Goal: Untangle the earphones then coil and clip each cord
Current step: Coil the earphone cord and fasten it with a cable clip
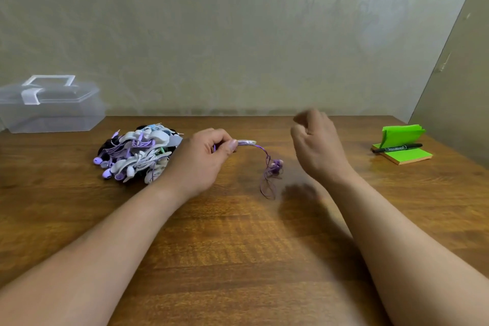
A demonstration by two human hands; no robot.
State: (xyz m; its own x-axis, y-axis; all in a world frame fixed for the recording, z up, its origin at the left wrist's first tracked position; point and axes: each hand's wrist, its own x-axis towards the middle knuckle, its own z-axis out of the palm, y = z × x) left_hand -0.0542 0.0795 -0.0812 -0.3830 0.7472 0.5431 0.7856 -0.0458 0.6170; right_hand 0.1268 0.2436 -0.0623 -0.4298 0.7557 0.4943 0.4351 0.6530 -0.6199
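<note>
At a wooden worktop [238, 246], we look down on a person's two bare forearms, which reach in from the lower edge. The left hand [203, 159] pinches one end of a set of purple earphones [276, 164] between thumb and curled fingers, held above the wood near the middle of the worktop. From that grip a pale strip [246, 142] lies along the cord; it may be a clip or a tie, but we cannot tell which. Its long axis runs left to right and its free end points towards the right hand [316, 140]. Past the strip the thin cord arches over and drops, so the rest hangs nearly upright. The buds are bunched partway down and loose loops trail below them; we cannot tell whether the loops touch the wood. The right hand is raised to the right of the cord and apart from it, its back towards us and its fingers curled in. It is blurred, and we see nothing in it. Behind the left hand lies a heap of earphones [137, 153] in purple, white and black, its right edge hidden by that hand. A clear plastic box [50, 108] stands at far left by the wall, cut off by the frame. At far right a black marker [397, 148] rests on a pad of green sticky notes [407, 155].
</note>
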